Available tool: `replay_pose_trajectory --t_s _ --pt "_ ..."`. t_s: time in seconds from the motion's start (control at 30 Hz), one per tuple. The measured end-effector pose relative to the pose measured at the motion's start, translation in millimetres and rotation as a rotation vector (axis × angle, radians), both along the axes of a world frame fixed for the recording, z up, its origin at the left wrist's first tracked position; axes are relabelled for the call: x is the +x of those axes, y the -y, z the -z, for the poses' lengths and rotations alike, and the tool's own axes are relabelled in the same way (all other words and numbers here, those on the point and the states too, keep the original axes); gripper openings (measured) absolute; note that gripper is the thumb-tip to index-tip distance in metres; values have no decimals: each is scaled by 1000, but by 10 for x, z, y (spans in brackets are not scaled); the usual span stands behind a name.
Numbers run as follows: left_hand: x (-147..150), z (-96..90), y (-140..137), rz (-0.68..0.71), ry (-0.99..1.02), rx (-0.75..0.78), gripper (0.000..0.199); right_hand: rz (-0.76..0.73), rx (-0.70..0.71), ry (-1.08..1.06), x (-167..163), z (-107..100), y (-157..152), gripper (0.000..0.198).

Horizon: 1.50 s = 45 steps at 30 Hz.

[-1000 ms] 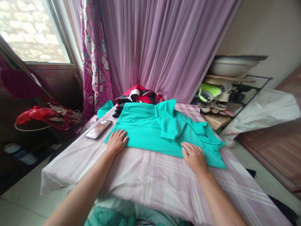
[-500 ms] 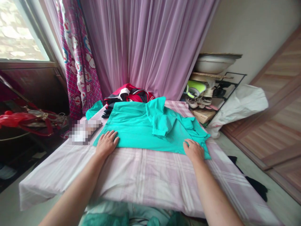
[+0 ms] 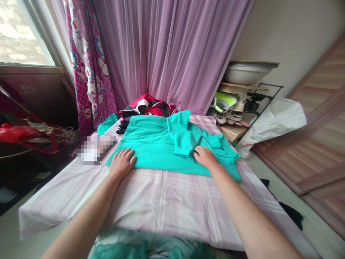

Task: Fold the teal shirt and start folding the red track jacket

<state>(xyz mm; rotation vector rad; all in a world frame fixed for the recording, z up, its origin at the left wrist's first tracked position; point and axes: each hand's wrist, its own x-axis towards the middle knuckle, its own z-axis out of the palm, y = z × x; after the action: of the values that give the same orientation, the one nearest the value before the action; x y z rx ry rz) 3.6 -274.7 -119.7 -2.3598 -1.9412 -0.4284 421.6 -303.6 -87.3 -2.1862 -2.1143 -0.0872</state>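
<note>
A turquoise shirt (image 3: 153, 144) lies partly folded on the cloth-covered table, one sleeve (image 3: 184, 142) laid across its middle. My left hand (image 3: 122, 161) rests flat on the shirt's near left corner, its fingers stretched out. At the right edge of that sleeve's cuff is my right hand (image 3: 205, 157), its fingers slightly curled and a gap showing between thumb and fingertips. Whether those fingertips touch the cuff I cannot tell. More rumpled turquoise cloth spreads to the right of my right hand.
A pile of red and black clothes (image 3: 151, 104) sits behind the shirt against the purple curtain (image 3: 172, 54). A blurred-out item (image 3: 93, 151) lies on the left of the plaid tablecloth (image 3: 161, 201). Right of the table stand a shoe rack (image 3: 239, 104) and a white sack (image 3: 280, 117).
My right hand has moved left and away from me, from the shirt's near right edge to beside the sleeve's cuff. My left hand stays in place on the shirt.
</note>
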Motion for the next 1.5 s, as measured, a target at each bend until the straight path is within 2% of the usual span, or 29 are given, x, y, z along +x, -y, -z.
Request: replay_pose_trajectory --t_s 0.07,0.2,0.27,0.33,0.4,0.5,0.57,0.63,0.7,0.77,0.83,0.93,1.03,1.07,1.13,1.2,1.3,1.37,1.43,1.5 --pt "5 -12 13 -7 -6 -17 49 35 -29 -19 -16 63 -107 42" --pt "10 -19 25 -14 -10 -37 49 354 -1 -41 182 206 -192 55" --pt "9 -14 24 -8 2 -26 49 401 11 -61 292 225 -208 54" --pt "7 -5 19 -4 10 -15 49 366 19 -67 331 213 -214 51" --pt "2 7 10 -3 19 -11 48 317 96 -75 278 194 -207 51" --pt "-7 23 -5 -2 35 -5 46 202 286 -121 56 197 -183 56" --pt "-13 26 -10 1 36 2 46 98 315 -125 -132 217 -173 56" --pt "-15 21 -9 5 30 -1 47 -2 202 -90 -292 230 -180 55" --pt "-13 9 -3 4 25 -8 48 -37 0 -67 -382 210 -212 53" --pt "-7 -3 5 0 18 -15 48 10 -161 -71 -389 142 -268 53" --pt "-2 -8 9 -1 11 -25 49 80 -206 -74 -344 37 -333 53" --pt "3 3 6 1 23 -29 48 203 -117 -51 -284 -88 -406 61" --pt "7 14 7 -4 39 -11 47 235 70 -54 -294 -36 -412 64" --pt "9 11 11 -8 40 -11 47 207 86 -64 -304 20 -402 62" --pt "14 -5 21 -16 40 -28 48 165 16 -92 -313 143 -379 58" --pt "22 -30 34 -21 34 -55 49 223 -57 -118 -309 214 -371 56" --pt "37 -62 50 -26 19 -73 49 343 36 -143 -351 126 -409 59" --pt "47 -73 58 -31 14 -75 48 290 162 -145 -464 -22 -457 59" --pt "54 -82 63 -37 10 -79 48 133 268 -122 -635 -154 -507 57" --pt "53 -103 60 -35 0 -79 47 -37 290 -76 -804 -204 -546 55"
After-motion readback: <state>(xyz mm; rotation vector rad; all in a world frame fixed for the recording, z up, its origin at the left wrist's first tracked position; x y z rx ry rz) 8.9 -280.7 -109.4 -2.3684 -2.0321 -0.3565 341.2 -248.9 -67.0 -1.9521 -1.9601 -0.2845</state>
